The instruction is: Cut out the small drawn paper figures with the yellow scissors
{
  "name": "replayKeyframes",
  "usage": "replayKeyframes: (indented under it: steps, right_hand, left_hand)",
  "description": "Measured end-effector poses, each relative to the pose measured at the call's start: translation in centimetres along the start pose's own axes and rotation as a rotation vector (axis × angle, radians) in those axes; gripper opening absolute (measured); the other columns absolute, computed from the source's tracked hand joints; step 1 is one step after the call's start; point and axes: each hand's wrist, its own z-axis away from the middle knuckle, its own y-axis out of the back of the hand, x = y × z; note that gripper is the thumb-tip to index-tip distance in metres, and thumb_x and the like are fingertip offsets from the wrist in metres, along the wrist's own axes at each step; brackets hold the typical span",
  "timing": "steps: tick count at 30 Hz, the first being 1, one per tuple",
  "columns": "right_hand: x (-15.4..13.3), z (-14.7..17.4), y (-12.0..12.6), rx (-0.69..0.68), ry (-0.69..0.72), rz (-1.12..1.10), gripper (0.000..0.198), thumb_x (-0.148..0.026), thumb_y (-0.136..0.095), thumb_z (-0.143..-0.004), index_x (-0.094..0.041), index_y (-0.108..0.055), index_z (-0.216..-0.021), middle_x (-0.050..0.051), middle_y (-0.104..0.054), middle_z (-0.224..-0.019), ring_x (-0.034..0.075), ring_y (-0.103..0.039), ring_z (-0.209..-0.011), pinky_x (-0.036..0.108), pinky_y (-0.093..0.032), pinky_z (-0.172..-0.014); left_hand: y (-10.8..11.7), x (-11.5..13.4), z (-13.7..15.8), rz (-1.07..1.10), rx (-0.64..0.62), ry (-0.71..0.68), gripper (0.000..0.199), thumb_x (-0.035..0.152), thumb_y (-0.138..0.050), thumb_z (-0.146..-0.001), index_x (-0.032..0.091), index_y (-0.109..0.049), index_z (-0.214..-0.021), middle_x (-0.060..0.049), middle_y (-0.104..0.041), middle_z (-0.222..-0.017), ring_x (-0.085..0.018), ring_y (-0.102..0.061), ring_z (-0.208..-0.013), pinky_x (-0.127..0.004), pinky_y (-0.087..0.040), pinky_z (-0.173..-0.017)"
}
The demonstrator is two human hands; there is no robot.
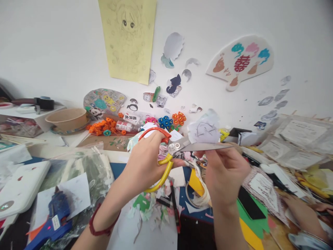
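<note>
My left hand is wrapped round a pair of scissors with one red and one yellow handle. Their blades point right and stand apart, with a small white paper piece between them. Pencil or pen lines mark that paper, and its edge is wavy. My right hand pinches the paper from below, close to the blade tips; its fingertips are partly hidden behind the lower blade. Paper scraps, some green and pink, lie beneath my hands.
A blue glue gun rests on white paper at left, beside a white box-like device. Orange flowers and two bottles stand by the wall. Another person's hand is at lower right, near green sheets.
</note>
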Motion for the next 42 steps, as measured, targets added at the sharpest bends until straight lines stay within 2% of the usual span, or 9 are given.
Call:
replayKeyframes:
  steps: [6,16,27,33,42]
  right_hand:
    - [-0.31,-0.09,0.14,-0.013,-0.108,-0.061,0.004,-0.018,-0.077,-0.079,-0.018,-0.073,-0.077,-0.001,-0.072,-0.061,0.014,-0.067,-0.053,0.025,-0.056,-0.055]
    - [-0.72,-0.26,0.16,-0.035,-0.133,-0.047,0.008,-0.018,-0.075,-0.08,-0.019,-0.071,-0.073,-0.002,-0.069,-0.059,0.013,-0.064,-0.051,0.025,-0.054,-0.054]
    - [-0.22,-0.39,0.54,-0.044,0.04,0.042,0.008,-0.021,-0.078,-0.08,-0.019,-0.073,-0.074,0.0,-0.07,-0.064,0.014,-0.067,-0.057,0.025,-0.057,-0.055]
    - [-0.13,-0.36,0.61,-0.079,0.058,0.005,0.008,-0.019,-0.077,-0.081,-0.019,-0.072,-0.075,0.0,-0.072,-0.066,0.016,-0.07,-0.06,0.028,-0.059,-0.057]
    - [-0.11,-0.41,0.5,-0.084,0.081,-0.001,0.008,-0.014,-0.076,-0.081,-0.019,-0.072,-0.076,0.0,-0.072,-0.065,0.015,-0.07,-0.061,0.028,-0.06,-0.06]
  left_hand:
    - [-0.04,0.11,0.03,-0.059,0.014,-0.021,0.036,0.051,-0.065,-0.086,0.021,-0.047,-0.094,-0.003,-0.06,-0.087,-0.023,-0.061,-0.081,-0.031,-0.039,-0.065]
    - [-0.08,0.13,0.04,-0.074,0.024,-0.02,0.038,0.054,-0.066,-0.085,0.021,-0.049,-0.094,-0.003,-0.06,-0.086,-0.023,-0.062,-0.082,-0.031,-0.039,-0.065]
    - [-0.09,0.12,0.05,0.02,-0.022,0.023,0.038,0.052,-0.066,-0.084,0.02,-0.05,-0.097,-0.003,-0.06,-0.087,-0.022,-0.059,-0.081,-0.031,-0.039,-0.067]
    - [0.26,0.24,0.15,0.082,-0.037,0.041,0.038,0.052,-0.067,-0.082,0.02,-0.05,-0.097,-0.002,-0.059,-0.084,-0.021,-0.057,-0.077,-0.031,-0.039,-0.068]
    - [0.13,0.31,-0.05,0.06,-0.049,0.06,0.038,0.054,-0.064,-0.084,0.02,-0.051,-0.094,0.0,-0.055,-0.078,-0.019,-0.054,-0.071,-0.029,-0.036,-0.065]
